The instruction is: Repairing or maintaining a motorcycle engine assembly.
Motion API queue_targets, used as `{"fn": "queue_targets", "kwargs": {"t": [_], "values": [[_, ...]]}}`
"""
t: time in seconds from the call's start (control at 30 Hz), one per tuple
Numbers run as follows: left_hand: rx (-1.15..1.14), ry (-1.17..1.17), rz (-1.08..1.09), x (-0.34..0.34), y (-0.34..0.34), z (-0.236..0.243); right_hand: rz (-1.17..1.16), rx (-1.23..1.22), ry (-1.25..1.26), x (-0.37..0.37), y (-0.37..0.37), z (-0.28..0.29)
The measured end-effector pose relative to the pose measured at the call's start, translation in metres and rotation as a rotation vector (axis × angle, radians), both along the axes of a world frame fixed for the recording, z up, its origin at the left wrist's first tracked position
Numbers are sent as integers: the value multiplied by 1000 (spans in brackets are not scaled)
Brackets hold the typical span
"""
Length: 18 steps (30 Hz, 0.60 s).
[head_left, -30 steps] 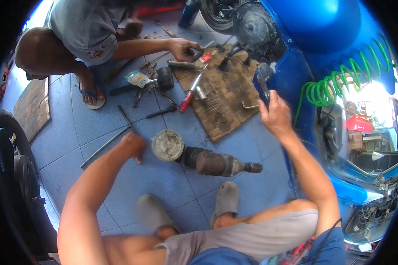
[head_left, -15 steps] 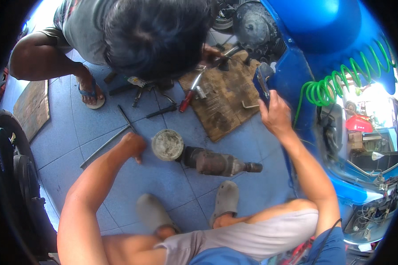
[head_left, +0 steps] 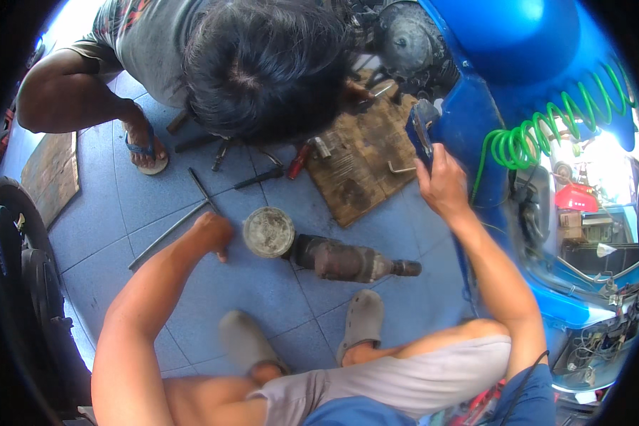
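Note:
My left hand [head_left: 214, 233] hangs above the tiled floor with its fingers curled in and nothing seen in them. Its knuckles overlap the view of one end of a T-handle wrench [head_left: 169, 234], and a round, dirty metal can [head_left: 269, 232] stands just to its right. My right hand [head_left: 444, 183] is closed around a flat dark-blue object [head_left: 422, 131] with a shiny face, whose kind I cannot make out. That object is held beside a blue body panel, over the right edge of a worn wooden board [head_left: 362, 170]. An L-shaped hex key [head_left: 402, 169] lies on the board.
A power tool [head_left: 348, 261] lies near my feet. Opposite me another person [head_left: 263, 71] crouches over the board, one hand near a greasy engine part [head_left: 408, 42]. A red-handled tool [head_left: 299, 162] lies at the board's edge. A green coiled hose [head_left: 518, 145] hangs at right.
The other person's head has moved right and slightly nearer, hiding much of the red-handled tool's shaft. Their hand has shifted right over the board. Both my hands have stayed nearly still.

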<state>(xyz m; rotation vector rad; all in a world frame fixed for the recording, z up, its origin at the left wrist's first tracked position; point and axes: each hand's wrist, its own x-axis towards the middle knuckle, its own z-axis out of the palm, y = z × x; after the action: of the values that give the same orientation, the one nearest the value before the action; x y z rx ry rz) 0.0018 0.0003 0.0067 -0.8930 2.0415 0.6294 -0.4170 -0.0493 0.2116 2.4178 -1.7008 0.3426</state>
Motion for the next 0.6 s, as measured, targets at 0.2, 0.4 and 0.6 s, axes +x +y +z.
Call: {"fn": "queue_targets", "kwargs": {"t": [0.2, 0.4, 0.6], "values": [[-14, -19, -26, -2, 0, 4, 13, -9, -4, 0, 0, 1], [-21, -1, -18, -1, 1, 1, 10, -6, -5, 1, 0, 2], [15, 5, -32, 2, -1, -8, 6, -2, -9, 1, 0, 1]]}}
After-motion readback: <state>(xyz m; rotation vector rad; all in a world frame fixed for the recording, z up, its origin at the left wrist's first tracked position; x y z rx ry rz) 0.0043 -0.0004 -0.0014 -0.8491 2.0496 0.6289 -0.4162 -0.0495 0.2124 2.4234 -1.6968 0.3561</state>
